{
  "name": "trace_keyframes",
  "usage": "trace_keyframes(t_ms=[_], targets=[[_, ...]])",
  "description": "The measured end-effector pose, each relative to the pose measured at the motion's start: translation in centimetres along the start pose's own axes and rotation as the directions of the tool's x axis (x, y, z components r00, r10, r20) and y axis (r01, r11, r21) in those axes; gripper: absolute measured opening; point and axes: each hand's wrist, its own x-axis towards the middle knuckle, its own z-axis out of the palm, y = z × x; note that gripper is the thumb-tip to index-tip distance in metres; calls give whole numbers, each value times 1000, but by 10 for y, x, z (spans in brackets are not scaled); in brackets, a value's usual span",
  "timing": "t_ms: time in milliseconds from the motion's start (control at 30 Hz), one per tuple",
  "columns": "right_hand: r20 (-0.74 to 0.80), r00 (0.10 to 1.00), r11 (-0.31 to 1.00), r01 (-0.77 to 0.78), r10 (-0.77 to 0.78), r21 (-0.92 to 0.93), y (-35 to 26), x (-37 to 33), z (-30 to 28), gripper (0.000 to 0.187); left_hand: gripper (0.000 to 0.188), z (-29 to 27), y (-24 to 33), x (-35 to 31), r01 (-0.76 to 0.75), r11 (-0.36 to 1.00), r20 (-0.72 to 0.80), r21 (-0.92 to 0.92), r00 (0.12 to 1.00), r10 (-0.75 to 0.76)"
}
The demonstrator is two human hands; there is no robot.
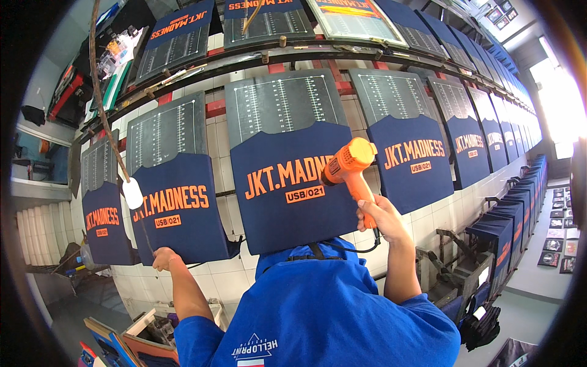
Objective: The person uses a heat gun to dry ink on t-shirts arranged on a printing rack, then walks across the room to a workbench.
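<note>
In my right hand [380, 219] is an orange heat gun [351, 160], its dark nozzle pointing left over the orange print of a navy T-shirt [287, 220]. This shirt lies flat on a black marked printing board [284, 101]. My left hand [165, 259] is closed at the lower edge of a second navy T-shirt [177, 235], to the left. A thin dark power cord [147, 235] runs from a hanging white socket [132, 193] down to its fingers. Part of the heat gun's cord is hidden behind my blue sleeve and body.
More shirt-covered boards [413, 156] line the tiled table [244, 266] to the right. Behind a dark rail [232, 58] stands another row, with a framed screen [354, 21] on it. Metal brackets [455, 254] jut out at lower right. A cable [101, 92] hangs at left.
</note>
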Motion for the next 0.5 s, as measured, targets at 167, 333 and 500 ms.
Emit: trace_keyframes(t_ms=[167,333,500], targets=[[-13,1000,986,15,-17,-169,-2,13,13,25,54,2,-1,1,10,1000,13,-26,1000,-9],[-50,992,985,107,-115,-133,-12,40,21,24,55,0,2,-1,8,1000,31,-28,1000,-7],[-40,994,987,91,-97,-133,-20,49,23,24,55,-1,0,2,3,1000,29,-19,1000,-3]])
